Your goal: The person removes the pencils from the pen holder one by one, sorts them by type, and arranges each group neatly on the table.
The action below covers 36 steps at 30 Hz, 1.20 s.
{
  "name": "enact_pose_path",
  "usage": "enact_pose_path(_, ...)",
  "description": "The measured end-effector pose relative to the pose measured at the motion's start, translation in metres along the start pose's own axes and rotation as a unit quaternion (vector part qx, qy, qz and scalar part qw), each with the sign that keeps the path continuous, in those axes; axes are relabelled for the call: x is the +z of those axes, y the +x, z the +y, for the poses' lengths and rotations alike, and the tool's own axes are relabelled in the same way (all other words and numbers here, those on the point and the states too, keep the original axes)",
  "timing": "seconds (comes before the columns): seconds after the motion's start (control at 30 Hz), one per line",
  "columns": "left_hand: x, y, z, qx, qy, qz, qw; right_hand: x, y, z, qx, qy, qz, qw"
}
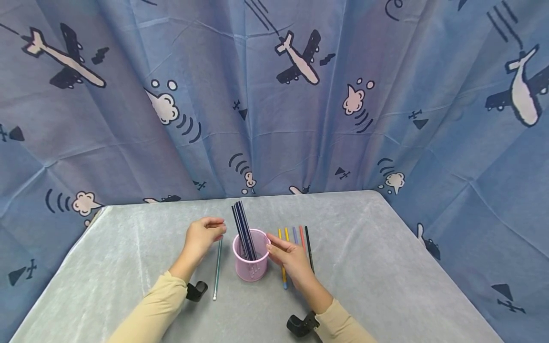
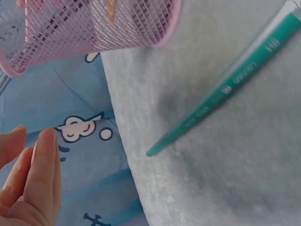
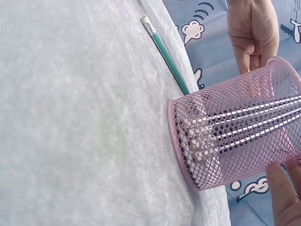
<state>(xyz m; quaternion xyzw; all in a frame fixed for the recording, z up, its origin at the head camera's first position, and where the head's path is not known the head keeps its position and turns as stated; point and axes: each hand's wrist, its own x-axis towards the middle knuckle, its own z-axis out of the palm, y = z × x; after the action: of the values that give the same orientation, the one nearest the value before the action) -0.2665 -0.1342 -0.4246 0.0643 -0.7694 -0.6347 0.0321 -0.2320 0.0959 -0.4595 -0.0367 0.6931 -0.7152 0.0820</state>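
A pink mesh pencil cup [image 1: 251, 270] stands upright on the table, holding several dark striped pencils [image 1: 243, 228] that lean to the left. My right hand [image 1: 291, 262] is at the cup's right side, thumb and fingertips against its rim and wall, fingers nearly straight. To the left of the cup, my left hand [image 1: 205, 237] hovers over the far end of a green pencil [image 1: 217, 274] with nothing in its fingers. In the left wrist view, a gap shows between that hand's thumb and fingers [image 2: 44, 165]. The green pencil's [image 2: 225, 89] tip lies apart from them.
Right of the cup lie yellow pencils [image 1: 284, 281], a purple pencil [image 1: 295, 234], a red pencil [image 1: 302, 238] and a black pencil [image 1: 309, 247], partly behind my right hand. A blue curtain [image 1: 274, 119] with airplanes hangs beyond the grey-covered table [image 1: 369, 286].
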Motion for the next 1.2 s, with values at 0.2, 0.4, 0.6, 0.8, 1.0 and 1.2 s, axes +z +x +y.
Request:
enact_pose_path(0.2, 0.004, -0.003, 0.005, 0.006, -0.008, -0.003, 0.9999, 0.000, -0.001, -0.001, 0.002, 0.001, 0.001, 1.0000)
enact_pose_path(0.4, 0.006, -0.004, 0.007, 0.006, -0.014, -0.005, 0.9999, 0.001, -0.001, -0.001, 0.005, 0.001, 0.002, 1.0000)
enact_pose_path(0.6, 0.009, -0.007, 0.010, 0.011, -0.027, -0.002, 0.9996, 0.001, -0.001, -0.001, 0.006, 0.007, 0.004, 0.9999)
enact_pose_path(0.8, 0.011, -0.010, 0.015, 0.014, -0.040, -0.004, 0.9991, 0.001, -0.001, -0.001, 0.006, 0.004, 0.004, 1.0000)
enact_pose_path(1.0, 0.014, -0.010, 0.016, 0.019, -0.044, -0.005, 0.9989, 0.000, -0.001, 0.000, 0.005, 0.005, 0.005, 1.0000)
enact_pose_path(1.2, 0.017, -0.009, 0.016, 0.016, -0.050, -0.003, 0.9986, 0.001, 0.000, 0.001, 0.002, 0.011, 0.006, 0.9999)
